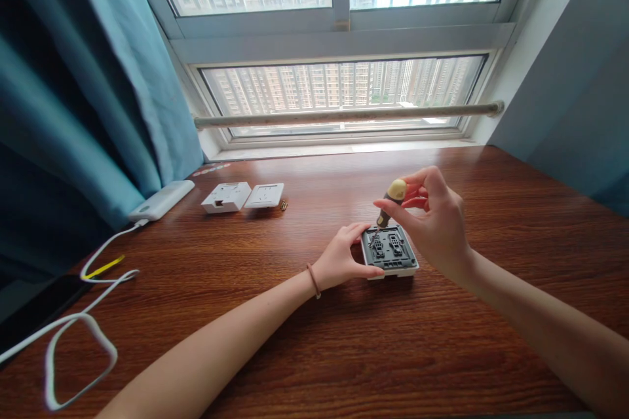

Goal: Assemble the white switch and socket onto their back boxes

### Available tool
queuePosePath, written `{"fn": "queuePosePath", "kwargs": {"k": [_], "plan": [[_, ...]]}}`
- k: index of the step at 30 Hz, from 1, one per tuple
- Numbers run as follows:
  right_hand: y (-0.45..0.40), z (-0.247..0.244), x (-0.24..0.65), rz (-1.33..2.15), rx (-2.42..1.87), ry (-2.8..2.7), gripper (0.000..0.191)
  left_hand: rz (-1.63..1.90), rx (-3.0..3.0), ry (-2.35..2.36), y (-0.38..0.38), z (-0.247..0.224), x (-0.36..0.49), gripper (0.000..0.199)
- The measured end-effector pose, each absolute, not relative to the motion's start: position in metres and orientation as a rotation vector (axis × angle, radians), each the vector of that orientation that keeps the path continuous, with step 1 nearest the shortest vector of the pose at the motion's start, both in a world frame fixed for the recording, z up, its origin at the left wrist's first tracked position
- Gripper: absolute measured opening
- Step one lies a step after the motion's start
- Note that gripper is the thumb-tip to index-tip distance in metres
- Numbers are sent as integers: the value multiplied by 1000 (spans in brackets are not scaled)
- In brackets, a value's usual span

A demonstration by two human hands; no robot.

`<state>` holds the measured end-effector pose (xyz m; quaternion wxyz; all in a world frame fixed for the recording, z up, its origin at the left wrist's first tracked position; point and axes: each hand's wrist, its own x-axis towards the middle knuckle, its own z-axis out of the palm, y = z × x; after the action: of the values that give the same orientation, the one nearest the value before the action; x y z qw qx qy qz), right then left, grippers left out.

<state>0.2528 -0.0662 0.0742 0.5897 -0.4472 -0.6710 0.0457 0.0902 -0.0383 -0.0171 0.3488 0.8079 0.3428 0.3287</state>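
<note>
My right hand [437,219] pinches the yellow-and-black screwdriver [396,190], left hand [340,255] clasps the open-faced, square grey-and-white plastic fitting [393,263]; screwing looks unfinished.

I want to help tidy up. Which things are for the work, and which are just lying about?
For the work:
screwdriver, in the right hand
dark square panel, held by the left hand

Just lying about, I think:
white box, socket plate and small brass screws (untouched, though perhaps work parts)
white slab and its cable
yellow strip
</note>
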Motion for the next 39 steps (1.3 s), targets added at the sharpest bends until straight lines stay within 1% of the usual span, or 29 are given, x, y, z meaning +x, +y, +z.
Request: {"fn": "queuePosePath", "kwargs": {"k": [3,7,9,11,13,16,18,23,29,33,36,39], "plan": [[-64,71,252,157,-965,-1595,36,852,2088,873,-38,-17,90,84],[-57,80,262,212,-900,-1803,26,851,2114,852,-38,-15,89,81],[-53,88,271,258,-835,-1950,28,847,2106,845,-38,-14,89,81],[-52,95,279,364,-742,-2104,34,836,2100,847,-38,-13,89,80],[-52,99,283,522,-643,-2199,36,827,2105,855,-38,-12,89,79],[-53,99,283,755,-576,-2164,30,822,2099,860,-38,-12,89,79],[-53,95,280,802,-633,-2055,25,822,2088,858,-37,-13,89,79],[-52,86,271,622,-847,-1876,23,834,2084,854,-37,-16,89,82],[-50,77,264,274,-1064,-1674,37,868,2103,851,-37,-17,89,81],[-43,72,265,89,-1239,-1559,42,854,2100,836,-37,-16,89,80],[-41,71,266,42,-1215,-1543,43,849,2090,834,-37,-17,89,82],[-43,71,266,81,-1124,-1596,41,842,2070,827,-37,-18,89,84]]}}
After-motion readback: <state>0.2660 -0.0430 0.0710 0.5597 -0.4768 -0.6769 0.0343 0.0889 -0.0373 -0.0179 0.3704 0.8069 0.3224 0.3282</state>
